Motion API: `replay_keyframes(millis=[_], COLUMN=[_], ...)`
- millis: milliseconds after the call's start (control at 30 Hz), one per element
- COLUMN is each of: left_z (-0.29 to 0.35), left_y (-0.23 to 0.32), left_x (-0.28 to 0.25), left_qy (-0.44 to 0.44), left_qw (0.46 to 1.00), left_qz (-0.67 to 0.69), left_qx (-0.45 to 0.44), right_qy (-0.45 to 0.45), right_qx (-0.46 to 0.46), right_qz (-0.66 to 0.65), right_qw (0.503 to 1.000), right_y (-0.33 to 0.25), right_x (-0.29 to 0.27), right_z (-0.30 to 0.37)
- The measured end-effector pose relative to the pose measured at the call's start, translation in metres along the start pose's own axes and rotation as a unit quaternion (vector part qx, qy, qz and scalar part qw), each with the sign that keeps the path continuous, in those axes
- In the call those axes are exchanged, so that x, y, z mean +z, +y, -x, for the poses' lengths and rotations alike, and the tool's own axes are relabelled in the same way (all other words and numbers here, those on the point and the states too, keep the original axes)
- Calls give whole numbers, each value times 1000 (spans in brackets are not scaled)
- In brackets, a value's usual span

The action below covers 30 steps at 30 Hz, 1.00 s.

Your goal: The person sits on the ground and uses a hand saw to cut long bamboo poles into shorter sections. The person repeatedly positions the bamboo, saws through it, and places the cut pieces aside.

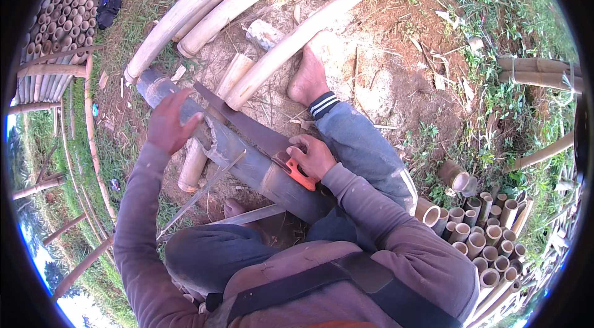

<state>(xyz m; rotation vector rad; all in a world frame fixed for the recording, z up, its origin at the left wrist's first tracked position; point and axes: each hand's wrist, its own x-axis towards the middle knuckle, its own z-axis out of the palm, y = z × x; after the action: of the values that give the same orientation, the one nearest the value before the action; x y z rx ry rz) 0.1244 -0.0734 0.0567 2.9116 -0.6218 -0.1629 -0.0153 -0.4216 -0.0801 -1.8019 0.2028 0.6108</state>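
Note:
A thick dark bamboo pole (249, 164) slants from the upper left down to my lap, with a jagged, splintered break in its wall near the middle. My left hand (170, 122) is at the pole's far part, fingers and thumb spread, holding nothing; whether it touches the bamboo I cannot tell. In my right hand (314, 156) is a handsaw, gripped at its orange handle (298, 174). Its brown, rusty-looking blade (257, 130) points up and left, close along the pole's right side. A thin bamboo strip (204, 193) slants across the pole's near side.
Long pale bamboo poles (334, 15) reach in from the top. Short bamboo pieces (193, 166) lie around the dark pole. My bare foot (309, 74) rests on the soil beyond. Cut bamboo tubes (476, 242) stand bundled at right; more tubes (68, 9) are stacked far left.

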Motion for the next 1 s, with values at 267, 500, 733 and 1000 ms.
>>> replay_keyframes(millis=[267,500,733,1000], left_z=[-151,-107,142,327], left_y=[89,67,-80,-134], left_x=[128,4,-91,-47], left_qy=[-176,-140,-43,-23], left_qw=[980,987,989,932], left_qz=[-63,27,-37,-68], left_qx=[-67,-69,-135,-355], right_qy=[7,2,62,27], right_qx=[-45,-34,-118,-208], right_qz=[31,82,121,362], right_qw=[998,996,984,908], right_y=[-2,3,7,-14], right_x=[-10,-14,-3,41], right_z=[5,-2,-13,36])
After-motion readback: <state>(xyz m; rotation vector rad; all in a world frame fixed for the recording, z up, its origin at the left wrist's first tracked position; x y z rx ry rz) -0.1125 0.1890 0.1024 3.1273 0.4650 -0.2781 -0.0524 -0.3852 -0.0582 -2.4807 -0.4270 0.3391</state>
